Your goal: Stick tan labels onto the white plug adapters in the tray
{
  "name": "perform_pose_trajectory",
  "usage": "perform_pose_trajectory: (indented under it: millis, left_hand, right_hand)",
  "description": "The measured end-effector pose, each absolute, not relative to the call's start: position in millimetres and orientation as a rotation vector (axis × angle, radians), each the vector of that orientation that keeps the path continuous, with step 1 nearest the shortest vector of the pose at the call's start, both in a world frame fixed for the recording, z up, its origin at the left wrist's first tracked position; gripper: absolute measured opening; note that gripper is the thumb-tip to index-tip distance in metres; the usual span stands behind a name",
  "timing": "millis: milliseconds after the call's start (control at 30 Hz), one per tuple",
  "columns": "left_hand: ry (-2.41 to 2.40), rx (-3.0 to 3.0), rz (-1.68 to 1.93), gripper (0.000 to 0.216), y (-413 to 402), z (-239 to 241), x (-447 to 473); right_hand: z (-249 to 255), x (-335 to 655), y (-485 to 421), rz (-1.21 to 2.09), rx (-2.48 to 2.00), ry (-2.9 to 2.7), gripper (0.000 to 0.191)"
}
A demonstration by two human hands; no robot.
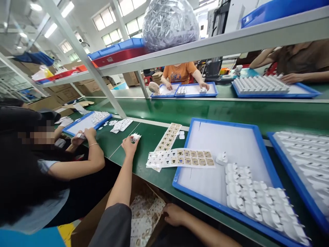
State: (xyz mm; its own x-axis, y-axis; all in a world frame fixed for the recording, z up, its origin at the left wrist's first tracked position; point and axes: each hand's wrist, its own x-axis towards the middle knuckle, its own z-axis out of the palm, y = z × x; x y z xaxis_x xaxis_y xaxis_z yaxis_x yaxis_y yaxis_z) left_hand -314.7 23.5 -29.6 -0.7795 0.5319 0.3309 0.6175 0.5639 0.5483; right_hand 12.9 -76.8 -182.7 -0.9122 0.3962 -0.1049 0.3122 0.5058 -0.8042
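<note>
My left hand is stretched out over the green bench, its fingers closed on a small white plastic part with short prongs on top. Low down beside the bench edge, my right hand hangs next to a cardboard box of used backing sheets. Its fingers are loosely bent and apart, and I see nothing in them. Two sticker sheets, a front one and a back one, overlap on the bench between my left hand and a blue-rimmed tray. Rows of white plastic parts fill the tray's near right side.
One white part stands apart in the tray. Another tray of parts lies at right. White cards lie at left, near a co-worker's hands. A shelf crosses overhead; more co-workers sit opposite.
</note>
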Motion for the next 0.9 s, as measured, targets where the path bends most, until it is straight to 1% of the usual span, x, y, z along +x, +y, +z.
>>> perform_pose_trajectory:
  millis: [100, 200, 267, 333, 400, 467, 533, 633, 733, 800, 900]
  left_hand:
    - [-2.678, -0.929, -0.963, 0.032, 23.3, -28.3, -315.2]
    - [-2.656, -1.003, -0.945, 0.039, 25.2, -20.9, -302.4]
    - [-2.617, -1.232, -0.941, 0.036, 29.0, -16.2, -281.5]
    - [-2.539, -1.586, -0.931, 0.027, 34.5, -14.2, -249.9]
    - [-2.429, -1.946, -0.901, 0.024, 40.6, -15.1, -212.4]
    - [-2.342, -2.207, -0.852, 0.028, 45.9, -17.1, -177.3]
    - [-2.321, -2.350, -0.793, 0.032, 49.8, -18.1, -152.7]
    - [-2.391, -2.420, -0.731, 0.032, 52.0, -15.7, -139.6]
    - [-2.503, -2.423, -0.749, 0.032, 49.5, -10.5, -142.0]
    - [-2.569, -2.427, -0.805, 0.034, 46.1, -7.4, -143.0]
    - [-2.646, -2.448, -0.927, 0.035, 41.3, -5.0, -139.0]
  right_hand:
    - [-176.0, 27.5, -69.4, 1.389, -0.689, -2.648, 0.037]
    - [-151.9, 37.6, -67.3, 1.428, -0.645, -2.633, 0.041]
    - [-121.1, 45.4, -68.1, 1.485, -0.548, -2.613, 0.041]
    - [-79.6, 56.8, -68.1, 1.541, -0.417, -2.588, 0.040]
    - [-34.9, 73.3, -63.8, 1.513, -0.298, -2.580, 0.041]
    - [1.9, 95.4, -51.7, 1.381, -0.280, -2.535, 0.039]
    - [23.0, 121.4, -30.0, 1.100, -0.427, -2.462, 0.036]
    - [28.8, 159.2, 18.5, 0.553, -0.723, -2.465, 0.037]
    - [27.4, 181.3, 73.1, 0.158, -1.089, -2.584, 0.043]
    - [31.1, 183.5, 103.8, 0.054, -1.308, -2.724, 0.048]
    - [37.7, 173.0, 134.6, 0.172, -1.552, -2.900, 0.052]
